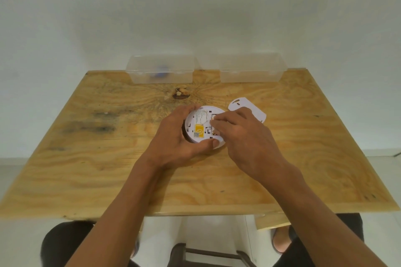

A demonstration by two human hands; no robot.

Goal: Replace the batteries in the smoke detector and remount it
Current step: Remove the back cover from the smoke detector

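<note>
The right hand [243,134] hides the smoke detector's [200,128] battery bay.

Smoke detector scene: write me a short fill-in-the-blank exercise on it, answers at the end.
1. The left hand grips the rim of the round white ____.
2. The smoke detector carries a ____ sticker.
3. The white mounting plate lies to the detector's ____.
4. Two clear plastic ____ stand at the wooden table's far edge.

Answers: smoke detector; yellow; right; boxes

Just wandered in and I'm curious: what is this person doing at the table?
A person holds a round white smoke detector back side up on the wooden table. The left hand grips its rim; the right hand has its fingers down at the open battery compartment. A white mounting plate lies beside it. Two clear plastic boxes sit at the far edge.
</note>
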